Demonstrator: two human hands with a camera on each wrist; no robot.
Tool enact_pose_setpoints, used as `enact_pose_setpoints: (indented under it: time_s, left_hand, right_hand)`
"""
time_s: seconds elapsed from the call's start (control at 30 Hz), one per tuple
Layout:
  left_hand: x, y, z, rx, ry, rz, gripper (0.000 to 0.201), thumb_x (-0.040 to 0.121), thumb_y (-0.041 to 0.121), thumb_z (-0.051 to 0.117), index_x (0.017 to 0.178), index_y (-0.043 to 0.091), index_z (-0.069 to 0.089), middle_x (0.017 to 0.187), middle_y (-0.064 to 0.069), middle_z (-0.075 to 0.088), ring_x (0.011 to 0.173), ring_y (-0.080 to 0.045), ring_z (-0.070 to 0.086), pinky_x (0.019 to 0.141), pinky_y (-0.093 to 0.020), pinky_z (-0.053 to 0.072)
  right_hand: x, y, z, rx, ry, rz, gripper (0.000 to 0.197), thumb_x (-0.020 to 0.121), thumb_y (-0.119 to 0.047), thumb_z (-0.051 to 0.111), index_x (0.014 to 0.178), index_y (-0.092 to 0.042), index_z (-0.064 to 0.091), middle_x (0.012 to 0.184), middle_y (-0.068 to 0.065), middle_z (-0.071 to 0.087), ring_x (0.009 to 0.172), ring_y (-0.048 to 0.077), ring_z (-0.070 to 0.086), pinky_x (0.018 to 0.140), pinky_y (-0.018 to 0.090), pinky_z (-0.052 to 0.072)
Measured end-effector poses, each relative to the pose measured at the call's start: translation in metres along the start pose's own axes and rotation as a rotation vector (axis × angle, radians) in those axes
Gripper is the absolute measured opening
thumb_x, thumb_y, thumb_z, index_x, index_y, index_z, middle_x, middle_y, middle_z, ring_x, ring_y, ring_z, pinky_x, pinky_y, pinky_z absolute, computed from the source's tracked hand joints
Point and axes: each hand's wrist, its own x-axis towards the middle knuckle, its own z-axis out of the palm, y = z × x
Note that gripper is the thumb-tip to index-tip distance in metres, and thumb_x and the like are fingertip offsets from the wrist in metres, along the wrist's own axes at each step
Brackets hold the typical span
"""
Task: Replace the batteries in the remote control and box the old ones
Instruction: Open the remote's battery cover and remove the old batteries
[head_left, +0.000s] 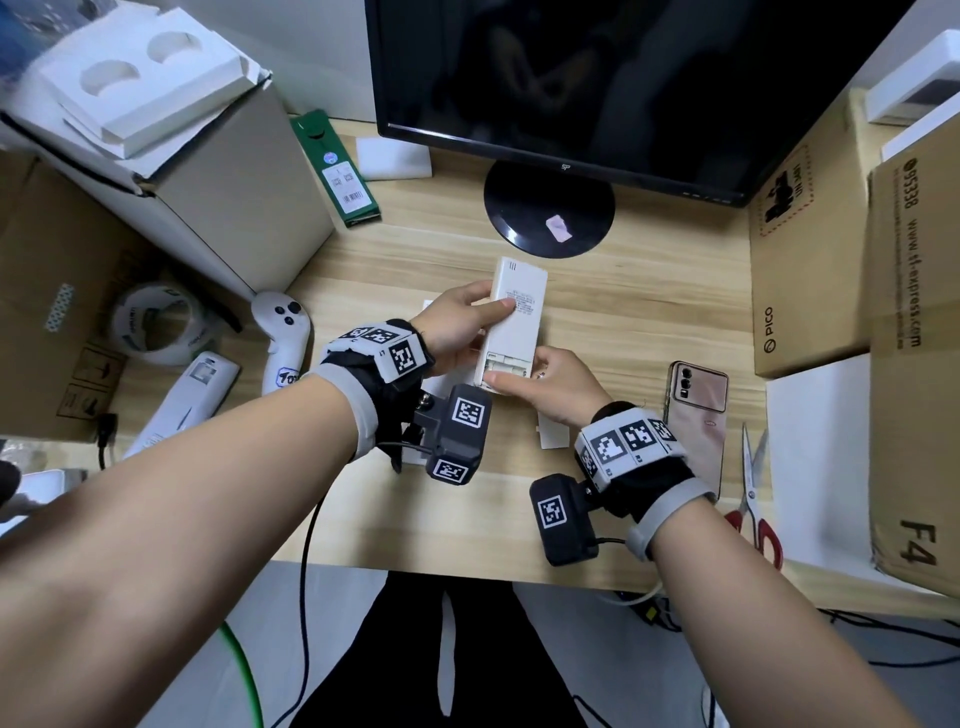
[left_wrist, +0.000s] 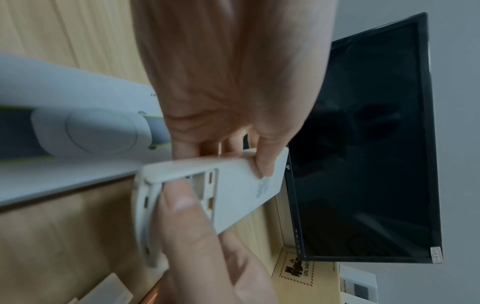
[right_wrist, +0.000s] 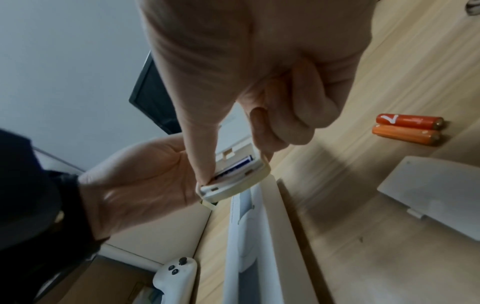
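So the left hand (head_left: 457, 327) has the white remote control (head_left: 511, 322) in a proper grip, back side up, held above the desk: thumb lying across the printed label, the other fingers wrapped under the far edge. The right hand (head_left: 550, 387) is down at the near end where the battery compartment (head_left: 503, 366) is open; thumb tip (right_wrist: 205, 174) is pressing at the rim of the bay, and the curled index finger sits against the other side, so it's basically pinching that end. From the right wrist view you can see something blue and white sitting in the bay, looks like a battery (right_wrist: 235, 167), but it's blurry. Two orange batteries (right_wrist: 407, 128) lie side by side, touching, on the wooden desk (head_left: 649, 322) off to the hand's side, and the loose battery cover (right_wrist: 433, 195) is flat on the desk near them. Around it all: a black monitor (head_left: 623, 78) at the back, a pink phone (head_left: 698, 415) and red-handled scissors (head_left: 753, 499) to the right, a white game controller (head_left: 283, 332) and a tape roll (head_left: 156, 322) to the left, cardboard boxes on both sides.
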Motion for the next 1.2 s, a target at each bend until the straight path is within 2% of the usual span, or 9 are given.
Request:
enact_pose_setpoints:
  time_s: [0.1,0.23,0.4,0.6,0.7,0.77,0.87,0.97,1.2]
  left_hand:
    - [0.001,0.001,0.004,0.033,-0.004,0.003,0.036,0.096,0.013,0.05,0.131,0.008,0.052,0.089,-0.004,0.066,0.06,-0.008,0.068,0.058,-0.022,0.058]
    - [0.003,0.004,0.009,0.079,0.011,-0.011,0.035,0.096,0.012,0.049,0.131,0.008,0.052,0.088,-0.002,0.064,0.072,-0.014,0.063,0.056,-0.022,0.056]
    - [0.003,0.006,0.012,0.104,0.033,-0.022,0.034,0.095,0.013,0.051,0.13,0.012,0.053,0.087,-0.002,0.064,0.073,-0.016,0.062,0.052,-0.022,0.055]
    - [0.002,0.006,0.012,0.126,0.033,-0.029,0.038,0.094,0.016,0.054,0.132,0.014,0.052,0.103,-0.009,0.065,0.079,-0.02,0.063,0.068,-0.031,0.055]
    - [0.001,0.005,0.012,0.161,0.023,-0.023,0.037,0.094,0.017,0.054,0.131,0.019,0.052,0.105,-0.01,0.064,0.079,-0.021,0.063,0.067,-0.03,0.055]
    - [0.001,0.005,0.009,0.166,0.034,-0.025,0.037,0.094,0.018,0.053,0.131,0.019,0.052,0.099,-0.007,0.065,0.076,-0.02,0.063,0.058,-0.027,0.055]
    - [0.002,0.004,0.005,0.122,0.058,-0.037,0.037,0.095,0.018,0.052,0.132,0.016,0.052,0.089,-0.003,0.065,0.071,-0.018,0.062,0.055,-0.026,0.055]
    - [0.002,0.002,0.003,0.082,0.072,-0.035,0.037,0.096,0.016,0.05,0.133,0.013,0.051,0.085,-0.003,0.064,0.069,-0.017,0.062,0.06,-0.028,0.055]
    - [0.0,-0.003,0.004,0.046,0.053,-0.061,0.037,0.097,0.016,0.048,0.133,0.015,0.05,0.084,-0.003,0.065,0.063,-0.012,0.065,0.058,-0.029,0.057]
  right_hand:
    - [0.002,0.001,0.003,-0.049,-0.015,0.004,0.017,0.069,-0.04,0.075,0.072,-0.03,0.062,0.099,-0.003,0.072,0.095,0.016,0.067,0.093,0.035,0.051]
    - [0.003,0.002,0.007,-0.034,-0.019,0.015,0.015,0.071,-0.04,0.073,0.077,-0.028,0.066,0.099,-0.003,0.073,0.094,0.014,0.068,0.092,0.032,0.052]
    - [-0.004,-0.005,0.007,-0.019,-0.018,0.016,0.008,0.077,-0.034,0.067,0.079,-0.027,0.065,0.087,-0.008,0.068,0.083,0.009,0.062,0.068,0.017,0.044]
    - [-0.008,-0.012,0.007,-0.107,-0.01,-0.003,0.012,0.079,-0.032,0.058,0.08,-0.022,0.064,0.082,-0.005,0.066,0.076,0.014,0.058,0.064,0.024,0.043]
    - [-0.008,-0.01,0.007,-0.091,-0.056,-0.009,0.015,0.075,-0.027,0.054,0.062,-0.021,0.056,0.068,-0.006,0.061,0.072,0.017,0.055,0.068,0.03,0.04]
    - [-0.008,-0.009,0.006,-0.036,-0.047,0.002,0.015,0.07,-0.031,0.051,0.059,-0.021,0.054,0.066,-0.005,0.056,0.07,0.015,0.051,0.066,0.03,0.038]
    - [-0.008,-0.003,0.004,0.053,0.017,0.013,0.026,0.065,-0.037,0.049,0.079,-0.017,0.055,0.069,-0.004,0.053,0.064,0.012,0.047,0.056,0.026,0.032]
    - [-0.008,0.004,0.007,0.255,0.07,0.028,0.015,0.082,-0.028,0.048,0.091,-0.016,0.05,0.061,-0.002,0.046,0.046,0.007,0.04,0.045,0.02,0.027]
    - [-0.001,0.016,0.005,0.641,0.153,0.18,0.02,0.09,-0.02,0.037,0.077,-0.017,0.051,0.058,0.003,0.039,0.028,0.004,0.025,0.033,0.011,0.013]
